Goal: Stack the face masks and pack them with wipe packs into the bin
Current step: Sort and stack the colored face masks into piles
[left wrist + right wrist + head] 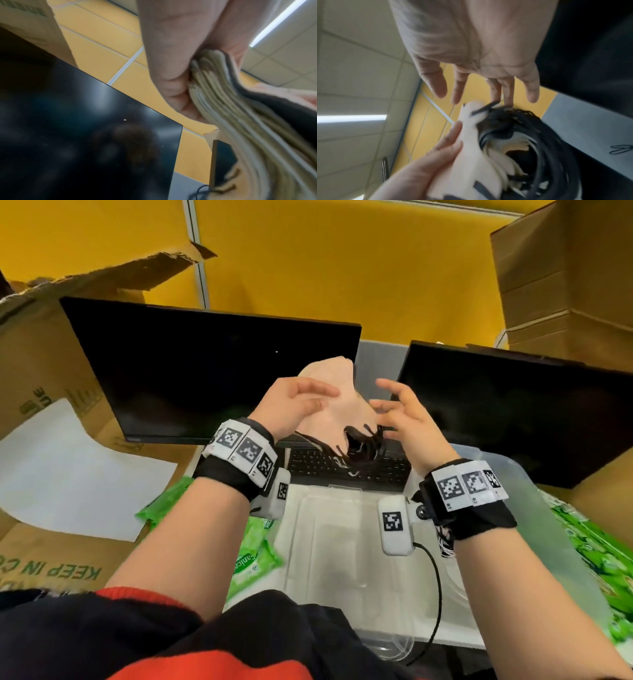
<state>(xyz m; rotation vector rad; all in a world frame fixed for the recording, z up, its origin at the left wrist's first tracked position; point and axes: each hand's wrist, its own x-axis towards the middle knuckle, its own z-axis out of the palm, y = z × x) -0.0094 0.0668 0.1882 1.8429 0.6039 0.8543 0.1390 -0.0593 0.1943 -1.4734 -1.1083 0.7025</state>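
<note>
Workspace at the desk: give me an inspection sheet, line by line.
Surface: desk mostly covered; little bare top shows.
Job's things: stack of face masks held up above the keyboard, black ear loops dangling; clear bin below the hands, no masks seen in it; green wipe packs left of it.
Clutter: white sheet; cardboard boxes.
Grippers: left hand grips the stack; right hand open, fingers spread by the loops.
Cables: black cable from the right wrist camera.
Surroundings: two dark monitors; yellow wall.
</note>
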